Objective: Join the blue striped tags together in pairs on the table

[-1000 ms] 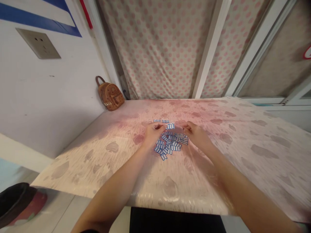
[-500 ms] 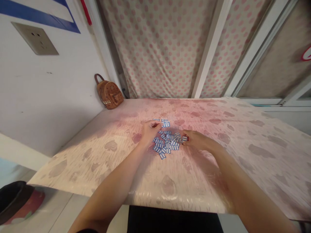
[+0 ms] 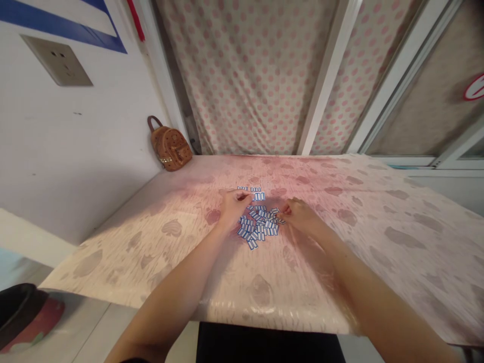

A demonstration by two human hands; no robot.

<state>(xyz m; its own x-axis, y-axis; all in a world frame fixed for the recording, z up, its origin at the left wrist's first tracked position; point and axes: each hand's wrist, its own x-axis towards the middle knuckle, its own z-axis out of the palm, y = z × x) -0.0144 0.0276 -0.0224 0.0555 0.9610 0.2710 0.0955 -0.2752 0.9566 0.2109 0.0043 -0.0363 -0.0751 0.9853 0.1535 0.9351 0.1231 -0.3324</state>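
Observation:
A loose heap of small blue-and-white cards (image 3: 260, 222) lies on the patterned tablecloth between my hands. At the heap's far left, my left hand (image 3: 234, 204) pinches a blue-and-white card (image 3: 259, 196) between thumb and fingers. Just beyond that hand, two short rows of similar cards (image 3: 256, 189) lie on the cloth, partly covered by it. My right hand (image 3: 300, 217) is closed at the right edge of the heap, its bent fingers on a small card (image 3: 281, 221) that is mostly hidden by the fingertips. Print on the cards is too small to read.
The table (image 3: 260, 290) has a glossy cover and its front edge is close to me. A brown backpack-shaped bag (image 3: 172, 147) leans at the back left corner against the wall. A dotted curtain (image 3: 249, 75) hangs behind. A dark-rimmed bin (image 3: 30, 317) stands on the floor at left.
My right hand has shifted slightly, its fingertips drawing in towards the heap's right edge, and less of the card there shows. My left hand stays nearly in place with its card.

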